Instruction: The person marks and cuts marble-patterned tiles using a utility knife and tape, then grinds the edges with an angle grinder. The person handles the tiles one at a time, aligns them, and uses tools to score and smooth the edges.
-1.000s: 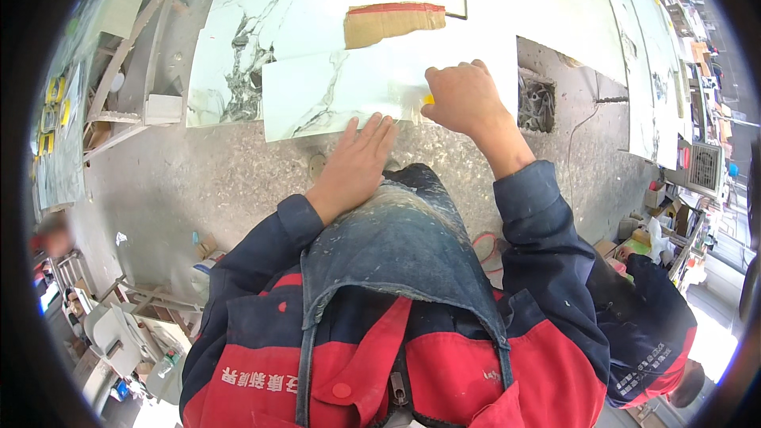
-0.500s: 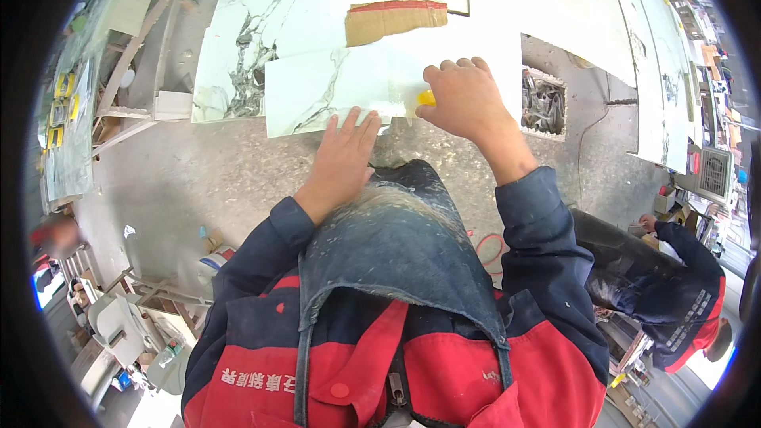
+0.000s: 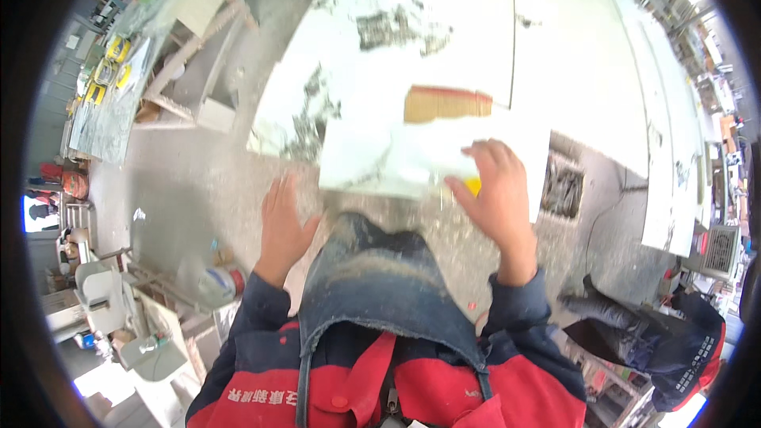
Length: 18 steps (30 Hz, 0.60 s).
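A white marbled strip (image 3: 361, 160) lies at the near edge of a larger white slab with dark grey veining (image 3: 388, 28). Off the strip's left corner, my left hand (image 3: 287, 218) hovers with fingers stretched and thumb apart, holding nothing. My right hand (image 3: 501, 194) is over the strip's right part, thumb and fingers around a small yellow tool (image 3: 473, 185). Only a yellow bit of it shows; my hand hides the rest. A torn piece of brown cardboard (image 3: 448, 103) lies just beyond the strip.
To the right of the strip is a square bin of dark scraps (image 3: 563, 189). A wooden frame (image 3: 186, 71) stands at left, near a bench with yellow tools (image 3: 103, 71). Another person in dark and red clothes (image 3: 674, 349) is at lower right.
My left hand has lifted off the strip and moved left, its fingers spread. My right hand keeps the yellow tool over the strip. The view has shifted, so the slabs appear lower and further right.
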Motion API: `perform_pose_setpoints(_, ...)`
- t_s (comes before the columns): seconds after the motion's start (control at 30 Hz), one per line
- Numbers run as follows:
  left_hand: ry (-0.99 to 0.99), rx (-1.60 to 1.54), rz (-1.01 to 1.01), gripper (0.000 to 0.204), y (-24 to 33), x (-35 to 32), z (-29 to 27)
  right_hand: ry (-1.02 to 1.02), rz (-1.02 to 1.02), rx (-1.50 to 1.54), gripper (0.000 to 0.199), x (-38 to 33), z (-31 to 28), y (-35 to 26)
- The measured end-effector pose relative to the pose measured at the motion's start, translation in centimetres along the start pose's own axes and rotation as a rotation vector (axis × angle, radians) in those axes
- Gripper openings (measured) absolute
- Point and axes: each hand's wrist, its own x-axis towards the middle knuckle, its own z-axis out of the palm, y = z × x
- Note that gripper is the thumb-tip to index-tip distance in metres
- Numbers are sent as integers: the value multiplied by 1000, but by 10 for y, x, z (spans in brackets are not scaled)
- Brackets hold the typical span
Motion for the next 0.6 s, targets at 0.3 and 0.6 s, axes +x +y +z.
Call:
perform_pose_setpoints(0.3, 263, -140, 26, 63, -177, 48, -90, 24, 109, 453, 25, 67, 80, -154)
perform_pose_setpoints(0.6, 713, -307, 641, 44, -315, 97, -388, -131, 301, 521, 23, 183, 203, -332)
